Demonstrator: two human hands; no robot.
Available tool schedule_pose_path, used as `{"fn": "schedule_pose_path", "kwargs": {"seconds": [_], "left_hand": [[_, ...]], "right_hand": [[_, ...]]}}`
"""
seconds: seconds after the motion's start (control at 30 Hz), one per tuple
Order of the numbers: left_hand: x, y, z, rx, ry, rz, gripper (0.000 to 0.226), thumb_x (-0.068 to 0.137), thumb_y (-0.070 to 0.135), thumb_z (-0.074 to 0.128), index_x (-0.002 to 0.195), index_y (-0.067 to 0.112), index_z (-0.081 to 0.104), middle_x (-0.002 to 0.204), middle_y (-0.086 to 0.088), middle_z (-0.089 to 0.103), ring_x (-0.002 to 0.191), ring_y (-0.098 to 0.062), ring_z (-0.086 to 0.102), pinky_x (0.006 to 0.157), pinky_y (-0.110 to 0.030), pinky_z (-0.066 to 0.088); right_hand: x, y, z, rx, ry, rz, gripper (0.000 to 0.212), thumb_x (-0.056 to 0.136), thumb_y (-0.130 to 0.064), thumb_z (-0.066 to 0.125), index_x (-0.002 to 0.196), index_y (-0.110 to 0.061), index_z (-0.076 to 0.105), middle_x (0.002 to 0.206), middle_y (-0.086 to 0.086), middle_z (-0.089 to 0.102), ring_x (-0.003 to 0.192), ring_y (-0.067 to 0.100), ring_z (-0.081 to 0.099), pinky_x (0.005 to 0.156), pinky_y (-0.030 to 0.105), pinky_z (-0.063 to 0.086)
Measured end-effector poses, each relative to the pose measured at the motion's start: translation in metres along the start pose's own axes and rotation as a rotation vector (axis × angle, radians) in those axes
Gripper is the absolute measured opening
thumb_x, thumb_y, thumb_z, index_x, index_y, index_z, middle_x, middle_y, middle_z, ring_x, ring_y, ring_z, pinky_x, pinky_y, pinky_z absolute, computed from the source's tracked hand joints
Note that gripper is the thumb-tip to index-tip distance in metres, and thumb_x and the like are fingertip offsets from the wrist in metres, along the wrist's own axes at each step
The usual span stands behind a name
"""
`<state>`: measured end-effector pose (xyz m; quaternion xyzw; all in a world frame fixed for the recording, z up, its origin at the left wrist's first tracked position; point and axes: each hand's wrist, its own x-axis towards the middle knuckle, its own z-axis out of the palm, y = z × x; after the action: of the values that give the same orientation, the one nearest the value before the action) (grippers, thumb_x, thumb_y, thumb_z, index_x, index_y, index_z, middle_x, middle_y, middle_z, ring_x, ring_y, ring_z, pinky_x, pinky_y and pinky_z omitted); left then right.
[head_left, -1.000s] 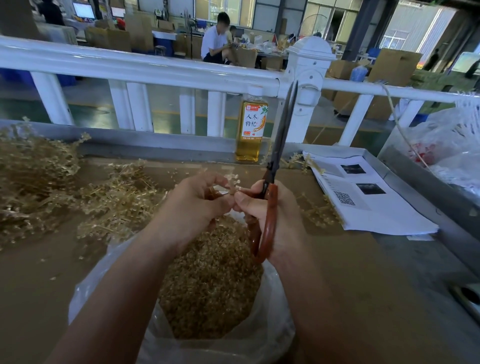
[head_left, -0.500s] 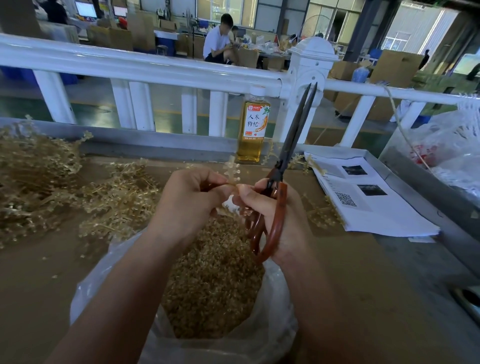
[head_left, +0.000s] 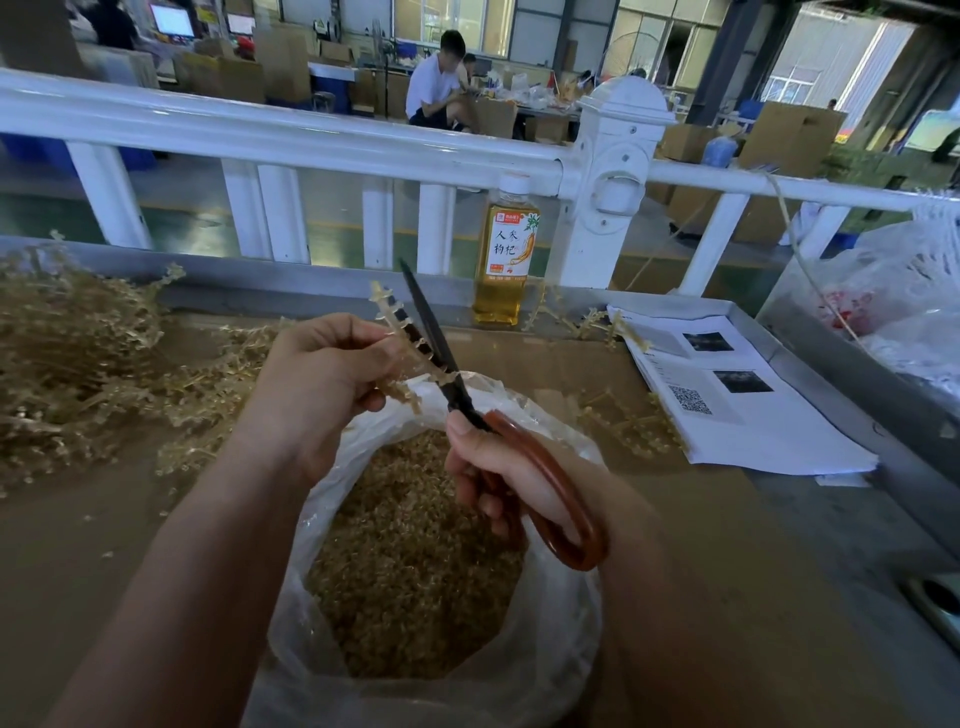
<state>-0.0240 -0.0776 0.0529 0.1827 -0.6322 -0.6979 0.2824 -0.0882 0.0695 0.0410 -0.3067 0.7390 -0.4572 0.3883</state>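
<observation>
Pinching a beaded sprig (head_left: 387, 312) in the left hand (head_left: 322, 384), its grip over a well-filled bag (head_left: 563, 649), the right hand (head_left: 524, 483) grips nearly closed scissors (head_left: 423, 318), a big uncut pile (head_left: 78, 353) waiting far left.

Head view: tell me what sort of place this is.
Probably a factory or workshop hall for hand finishing. The right hand holds scissors to a plastic sprue over a bag of snipped pieces, more sprues lie heaped on the workbench, and cardboard boxes stand behind the white railing.
</observation>
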Motion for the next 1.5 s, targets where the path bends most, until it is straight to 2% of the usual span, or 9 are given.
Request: {"fn": "schedule_pose_path", "kwargs": {"seconds": [0.13,0.4,0.67,0.8,0.97,1.1,1.2,1.3,1.5], "left_hand": [[0.001,0.001,-0.002,0.001,-0.002,-0.01,0.022,0.086,-0.003,0.055,0.067,0.008,0.055,0.038,0.009,0.051,0.037,0.002,0.046,0.041,-0.011,0.04],[0.003,0.0,-0.002,0.018,0.016,-0.055,0.024,0.083,-0.002,0.059,0.065,0.013,0.058,0.044,0.009,0.055,0.041,-0.001,0.049,0.04,-0.013,0.04],[0.002,0.002,-0.001,0.032,0.069,-0.051,0.021,0.081,-0.002,0.061,0.064,0.011,0.058,0.054,-0.001,0.053,0.036,-0.002,0.043,0.037,-0.013,0.037],[0.002,0.003,-0.001,0.051,0.053,-0.061,0.019,0.08,-0.001,0.062,0.066,0.01,0.059,0.043,0.006,0.054,0.035,-0.003,0.044,0.037,-0.013,0.038],[0.0,0.005,-0.002,0.041,0.009,-0.097,0.016,0.082,-0.001,0.061,0.068,0.008,0.06,0.055,-0.001,0.053,0.037,-0.005,0.045,0.037,-0.015,0.039],[-0.003,0.01,-0.002,-0.127,-0.083,-0.191,0.015,0.083,-0.003,0.054,0.071,0.006,0.056,0.047,-0.001,0.05,0.034,-0.005,0.041,0.035,-0.012,0.033],[-0.003,0.011,-0.002,-0.146,-0.069,-0.205,0.018,0.084,-0.004,0.053,0.07,0.006,0.056,0.044,0.001,0.05,0.034,-0.005,0.04,0.035,-0.011,0.032],[-0.004,0.01,-0.001,-0.095,-0.056,-0.179,0.018,0.083,-0.005,0.054,0.07,0.007,0.058,0.045,0.002,0.052,0.038,-0.006,0.041,0.035,-0.012,0.032],[-0.004,0.01,0.005,-0.12,-0.061,-0.193,0.014,0.082,-0.003,0.056,0.071,0.007,0.057,0.048,-0.001,0.051,0.041,-0.008,0.041,0.035,-0.012,0.032]], "right_hand": [[-0.002,0.004,-0.003,-0.006,-0.061,-0.008,0.044,0.065,-0.069,0.043,0.083,-0.03,0.051,0.069,-0.003,0.051,0.056,0.01,0.042,0.055,0.026,0.039],[-0.006,0.003,-0.011,-0.081,-0.088,-0.041,0.046,0.065,-0.067,0.04,0.081,-0.025,0.049,0.062,-0.006,0.049,0.051,0.009,0.041,0.047,0.02,0.038],[-0.007,0.0,-0.01,-0.15,-0.088,-0.032,0.044,0.061,-0.07,0.037,0.083,-0.032,0.045,0.068,-0.003,0.05,0.053,0.009,0.042,0.051,0.022,0.039],[-0.007,-0.001,-0.009,-0.173,-0.093,-0.047,0.043,0.064,-0.069,0.036,0.082,-0.031,0.044,0.069,-0.003,0.05,0.05,0.006,0.042,0.047,0.018,0.038],[-0.007,-0.001,-0.008,-0.168,-0.085,-0.043,0.04,0.065,-0.068,0.037,0.081,-0.031,0.044,0.069,-0.003,0.05,0.051,0.007,0.042,0.048,0.019,0.038],[-0.008,-0.002,-0.008,-0.185,-0.071,-0.056,0.027,0.077,-0.063,0.036,0.081,-0.037,0.042,0.072,-0.003,0.051,0.055,0.007,0.042,0.052,0.02,0.038],[-0.009,-0.004,-0.007,-0.173,-0.065,-0.067,0.029,0.073,-0.064,0.036,0.082,-0.037,0.042,0.076,-0.001,0.052,0.058,0.008,0.042,0.054,0.021,0.039],[-0.01,-0.006,-0.007,-0.183,-0.07,-0.065,0.02,0.087,-0.054,0.035,0.081,-0.036,0.04,0.076,0.0,0.051,0.058,0.008,0.041,0.053,0.021,0.039],[-0.008,-0.008,-0.01,-0.222,-0.051,-0.052,0.025,0.095,-0.047,0.032,0.075,-0.035,0.038,0.06,-0.009,0.052,0.053,0.007,0.041,0.049,0.017,0.038]]}}
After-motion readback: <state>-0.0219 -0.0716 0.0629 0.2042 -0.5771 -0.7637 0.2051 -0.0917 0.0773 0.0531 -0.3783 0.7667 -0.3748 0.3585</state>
